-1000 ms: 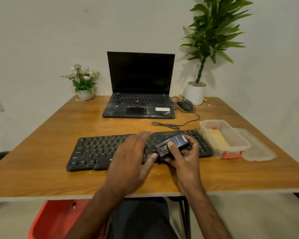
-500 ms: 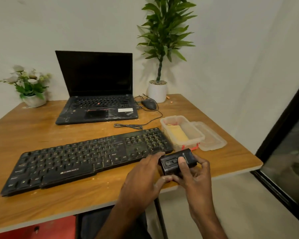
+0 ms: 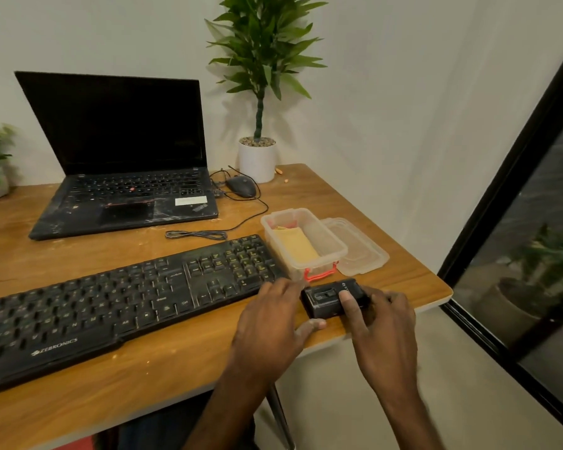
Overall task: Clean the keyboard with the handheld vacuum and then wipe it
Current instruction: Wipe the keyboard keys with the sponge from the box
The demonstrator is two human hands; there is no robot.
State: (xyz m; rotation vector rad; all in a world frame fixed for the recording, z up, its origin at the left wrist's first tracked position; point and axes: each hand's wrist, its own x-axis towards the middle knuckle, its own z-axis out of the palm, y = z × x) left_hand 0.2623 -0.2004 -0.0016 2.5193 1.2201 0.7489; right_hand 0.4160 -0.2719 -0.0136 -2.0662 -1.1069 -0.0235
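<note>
Grips the vacuum point(image 3: 333, 298) in the right hand point(image 3: 381, 329), thumb flat on its top, fingers curled round the far side. Meets its left end with the left hand point(image 3: 273, 326), fingers against the end face, thumb under the near corner; pinching or only touching, cannot tell. Keeps it low at the front right corner of the table point(image 3: 163, 368), just right of the keyboard point(image 3: 111, 306) and just in front of the box point(image 3: 332, 251); resting or lifted, cannot tell. In the box, a yellow cloth point(image 3: 298, 246); beside it on the right, touching, the lid point(image 3: 359, 246). Farther back, an open laptop point(image 3: 124, 190), a mouse point(image 3: 241, 186), a potted plant point(image 3: 257, 157).
</note>
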